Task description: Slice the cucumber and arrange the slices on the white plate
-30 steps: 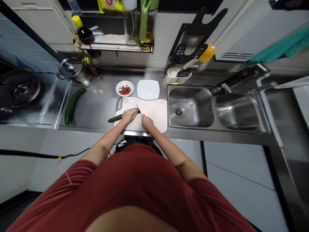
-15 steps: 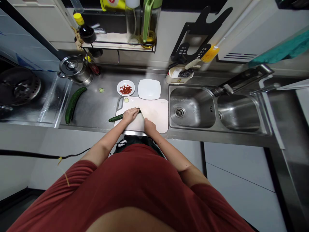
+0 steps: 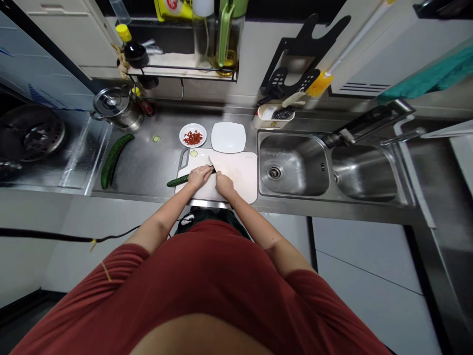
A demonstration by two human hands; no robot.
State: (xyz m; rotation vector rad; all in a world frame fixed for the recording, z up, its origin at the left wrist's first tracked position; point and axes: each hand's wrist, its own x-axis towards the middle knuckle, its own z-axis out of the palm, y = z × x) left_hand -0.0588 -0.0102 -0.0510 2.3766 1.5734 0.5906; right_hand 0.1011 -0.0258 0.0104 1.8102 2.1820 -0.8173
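Note:
A dark green cucumber [image 3: 178, 181] lies slantwise across the left side of the white cutting board [image 3: 240, 172], one end past its edge. My left hand [image 3: 200, 176] is closed over the cucumber near its right end. My right hand [image 3: 224, 185] is wrapped round the handle of a knife [image 3: 212, 161], whose pale blade points up and left at the cucumber's cut end. The handle itself is hidden in my fist. A round cucumber slice [image 3: 194, 154] rests at the board's upper left corner.
Behind the board stand a plate of chopped red pieces [image 3: 187, 143] and a square white plate [image 3: 228, 137]. A second cucumber [image 3: 111, 160] and a cucumber end [image 3: 156, 139] lie left on the counter. A lidded pot [image 3: 117, 108] stands behind; the sink [image 3: 295, 165] is right.
My right hand has moved forward and slightly left, carrying the knife with it, so the blade tip reaches farther past the cucumber. My left hand keeps its hold on the cucumber.

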